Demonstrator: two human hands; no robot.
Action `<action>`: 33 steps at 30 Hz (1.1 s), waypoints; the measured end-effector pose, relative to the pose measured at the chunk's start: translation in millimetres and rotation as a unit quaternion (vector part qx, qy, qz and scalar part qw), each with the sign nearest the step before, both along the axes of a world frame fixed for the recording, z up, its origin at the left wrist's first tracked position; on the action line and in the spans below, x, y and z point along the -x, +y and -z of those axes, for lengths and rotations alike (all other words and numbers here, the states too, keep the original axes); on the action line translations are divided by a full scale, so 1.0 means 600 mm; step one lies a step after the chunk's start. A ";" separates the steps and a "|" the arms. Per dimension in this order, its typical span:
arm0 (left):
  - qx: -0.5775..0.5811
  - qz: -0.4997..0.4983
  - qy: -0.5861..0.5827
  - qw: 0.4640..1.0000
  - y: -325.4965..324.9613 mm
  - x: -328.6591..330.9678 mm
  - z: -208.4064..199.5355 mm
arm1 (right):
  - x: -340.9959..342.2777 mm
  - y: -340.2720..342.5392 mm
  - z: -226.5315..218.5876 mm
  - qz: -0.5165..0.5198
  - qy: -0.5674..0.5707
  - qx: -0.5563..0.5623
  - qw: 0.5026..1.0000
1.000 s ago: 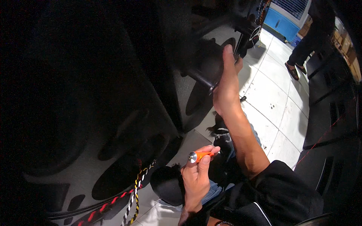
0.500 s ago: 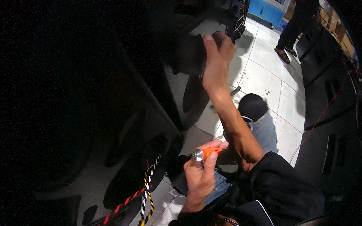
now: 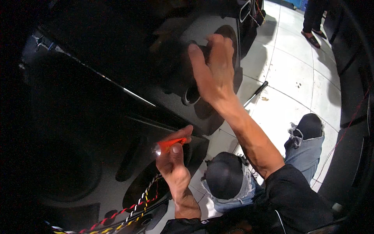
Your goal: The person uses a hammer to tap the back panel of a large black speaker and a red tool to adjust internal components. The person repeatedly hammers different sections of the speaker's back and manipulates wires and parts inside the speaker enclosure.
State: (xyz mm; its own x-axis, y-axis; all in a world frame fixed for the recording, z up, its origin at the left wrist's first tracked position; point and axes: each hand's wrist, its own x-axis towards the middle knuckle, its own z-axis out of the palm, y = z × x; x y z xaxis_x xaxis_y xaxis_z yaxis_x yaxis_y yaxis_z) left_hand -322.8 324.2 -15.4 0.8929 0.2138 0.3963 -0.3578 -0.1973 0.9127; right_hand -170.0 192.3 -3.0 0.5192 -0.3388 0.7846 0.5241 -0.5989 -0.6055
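Note:
My left hand (image 3: 175,167) is closed around a small orange tool (image 3: 170,146) with a bright silver end pointing left; its exact kind is unclear. My right hand (image 3: 218,74) reaches up and forward to a black cabinet (image 3: 191,33). Its thumb and fingers curl about a dark object at the cabinet's face, too dark to name. Below the left hand, an oval opening shows in a second black cabinet (image 3: 113,187). Twisted red, white and yellow wires (image 3: 136,206) run out of that opening to the lower left.
A tool with a black handle and metal shaft (image 3: 257,93) lies on the white tiled floor (image 3: 292,70). Both my knees (image 3: 224,177) are bent beneath my arms. More black cabinets (image 3: 352,117) line the right side, with a thin red wire. Another person's legs (image 3: 313,19) stand farther off.
The view has shifted, and both knees now show fully. My left hand and the orange tool have moved left, closer to the lower cabinet. The right hand stays at the upper cabinet.

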 end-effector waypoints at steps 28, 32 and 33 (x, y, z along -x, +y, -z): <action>-0.052 0.037 0.197 0.978 -0.201 0.024 0.080 | -0.005 -0.450 0.683 -0.086 0.457 0.388 0.796; -0.085 0.088 0.201 0.972 -0.208 0.017 0.073 | 0.043 -0.422 0.629 -0.073 0.532 0.077 0.840; -0.103 0.077 0.208 0.970 -0.208 0.022 0.069 | 0.026 -0.411 0.610 -0.107 0.472 -0.019 0.875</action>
State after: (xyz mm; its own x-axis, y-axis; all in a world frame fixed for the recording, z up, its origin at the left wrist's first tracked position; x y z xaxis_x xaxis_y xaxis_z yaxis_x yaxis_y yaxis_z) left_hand -335.8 199.5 -56.5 0.9997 0.0193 0.0156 -0.0075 -0.3635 0.9316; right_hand -185.8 -54.1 -369.0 0.9844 -0.1719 -0.0372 -0.1225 -0.5186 -0.8462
